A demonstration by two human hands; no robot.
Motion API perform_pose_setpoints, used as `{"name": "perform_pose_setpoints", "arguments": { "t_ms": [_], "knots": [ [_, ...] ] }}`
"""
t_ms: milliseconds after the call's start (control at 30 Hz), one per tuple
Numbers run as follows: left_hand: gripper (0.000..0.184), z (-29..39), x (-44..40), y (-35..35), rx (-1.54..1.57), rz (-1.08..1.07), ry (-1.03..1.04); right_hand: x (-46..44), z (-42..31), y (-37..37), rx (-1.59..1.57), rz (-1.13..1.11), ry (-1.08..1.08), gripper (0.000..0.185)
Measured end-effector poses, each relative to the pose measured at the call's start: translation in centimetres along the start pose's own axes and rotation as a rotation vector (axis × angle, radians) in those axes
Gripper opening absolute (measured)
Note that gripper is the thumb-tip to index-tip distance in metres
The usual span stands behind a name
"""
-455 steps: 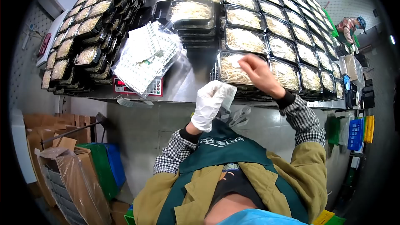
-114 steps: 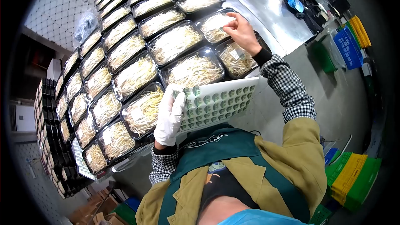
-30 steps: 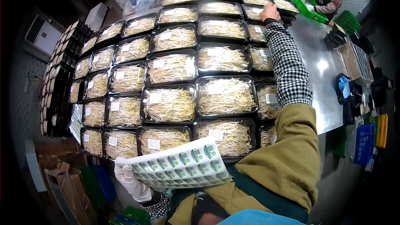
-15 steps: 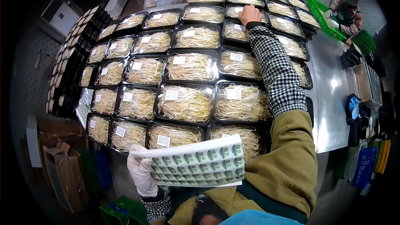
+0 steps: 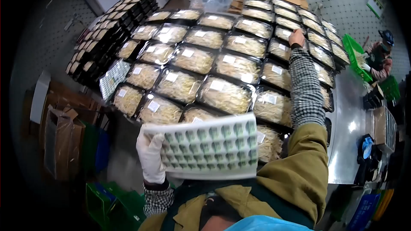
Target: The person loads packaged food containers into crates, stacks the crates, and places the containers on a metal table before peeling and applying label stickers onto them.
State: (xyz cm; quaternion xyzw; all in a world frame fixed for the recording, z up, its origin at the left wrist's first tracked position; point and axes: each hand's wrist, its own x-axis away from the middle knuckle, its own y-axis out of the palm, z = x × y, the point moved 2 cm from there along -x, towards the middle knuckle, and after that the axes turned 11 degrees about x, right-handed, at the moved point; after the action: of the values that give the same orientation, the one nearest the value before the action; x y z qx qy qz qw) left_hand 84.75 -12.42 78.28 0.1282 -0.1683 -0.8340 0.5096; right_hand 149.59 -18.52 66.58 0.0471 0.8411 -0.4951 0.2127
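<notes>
In my white-gloved left hand (image 5: 150, 156) is a sheet of round green stickers (image 5: 209, 147), gripped at its left edge between thumb and fingers. My bare right hand (image 5: 296, 37) is stretched far forward over the rows, its fingers curled together at the lid of a tray of bean sprouts (image 5: 282, 33). What its fingertips hold, if anything, is hidden. Black clear-lidded trays of bean sprouts (image 5: 224, 94) stand in close rows before me, most with a white label on the lid. The sticker sheet covers part of the nearest trays.
More trays are stacked at the left (image 5: 92, 47). Another sticker sheet (image 5: 114, 79) lies at the table's left edge. A metal tabletop (image 5: 342, 145) runs along the right. A person beyond works at a green crate (image 5: 356, 57). Cardboard boxes (image 5: 62, 145) and green crates (image 5: 115, 207) stand low left.
My view has swung, so the trays appear shifted right and tilted. My right hand stays at the same tray. The sticker sheet, still in my left hand, faces the camera more fully.
</notes>
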Motion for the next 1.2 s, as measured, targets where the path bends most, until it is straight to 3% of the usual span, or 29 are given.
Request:
{"name": "perform_pose_setpoints", "arguments": {
  "t_ms": [33, 67, 100, 133, 167, 233, 333, 467, 533, 600, 633, 733, 767, 867, 933, 1000, 1100, 1200],
  "knots": [
    [0.031, 0.1, -0.2, -0.1, 0.017, 0.015, 0.029, 0.8, -1.7, -0.4, -0.085, 0.021, -0.152, 0.029],
    [0.029, 0.2, -0.6, -0.1, 0.035, 0.032, 0.062, 3.0, -4.6, -2.6, -0.230, -0.103, -0.252, 0.036],
    [0.027, 0.3, -0.9, -0.1, 0.010, 0.074, 0.100, 6.7, -7.6, -5.5, -0.764, -0.638, -0.218, 0.036],
    [0.025, 0.3, -1.2, -0.3, -0.018, 0.108, 0.132, 11.2, -10.5, -9.6, -0.960, -0.941, -0.229, 0.037],
    [0.025, 0.0, -1.6, -0.4, -0.003, 0.139, 0.180, 15.2, -11.9, -13.4, -0.982, -1.186, -0.396, 0.033],
    [0.021, -0.6, -2.5, -1.3, -0.028, 0.145, 0.251, 21.0, -13.0, -18.3, -0.899, -1.263, -0.624, 0.032],
    [0.021, -1.0, -2.9, -1.6, -0.012, 0.127, 0.303, 26.8, -14.1, -23.5, -0.821, -1.208, -0.551, 0.029],
    [0.027, -2.3, -3.5, -3.0, 0.046, 0.020, 0.253, 30.0, -13.5, -24.3, -0.829, -1.117, -0.405, 0.023],
    [0.031, -2.3, -3.7, -2.8, 0.082, -0.029, 0.238, 31.0, -13.4, -24.8, -0.975, -1.039, -0.379, 0.030],
    [0.035, -1.4, -3.4, -2.1, 0.107, -0.070, 0.251, 31.9, -12.9, -24.7, -1.041, -1.052, -0.337, 0.024],
    [0.037, -0.7, -3.1, -1.7, 0.117, -0.104, 0.205, 32.5, -12.9, -25.2, -1.084, -0.950, -0.357, 0.022],
    [0.030, -0.6, -3.5, -3.2, -0.010, -0.187, 0.171, 34.0, -13.0, -26.5, -1.190, -0.739, -0.353, 0.016],
    [0.020, -0.7, -3.9, -4.1, -0.056, -0.212, 0.201, 34.7, -13.1, -26.7, -1.160, -0.751, -0.325, 0.014],
    [0.012, -0.1, -4.7, -5.0, -0.002, -0.229, 0.219, 36.6, -13.8, -26.9, -1.108, -0.690, -0.321, 0.012],
    [0.009, 0.1, -4.9, -5.5, -0.048, -0.199, 0.266, 35.6, -13.7, -26.3, -0.985, -0.611, -0.445, 0.017],
    [0.009, 0.9, -5.0, -6.2, -0.105, -0.222, 0.248, 34.3, -15.5, -27.8, -0.784, -0.416, -0.697, 0.043],
    [0.008, 1.0, -5.3, -6.1, -0.101, -0.238, 0.240, 35.3, -18.3, -30.4, -0.285, -0.225, -1.210, 0.056],
    [0.008, 1.3, -5.5, -5.8, -0.101, -0.274, 0.193, 36.5, -19.1, -30.2, -0.127, -0.228, -1.320, 0.035]
  ]
}}
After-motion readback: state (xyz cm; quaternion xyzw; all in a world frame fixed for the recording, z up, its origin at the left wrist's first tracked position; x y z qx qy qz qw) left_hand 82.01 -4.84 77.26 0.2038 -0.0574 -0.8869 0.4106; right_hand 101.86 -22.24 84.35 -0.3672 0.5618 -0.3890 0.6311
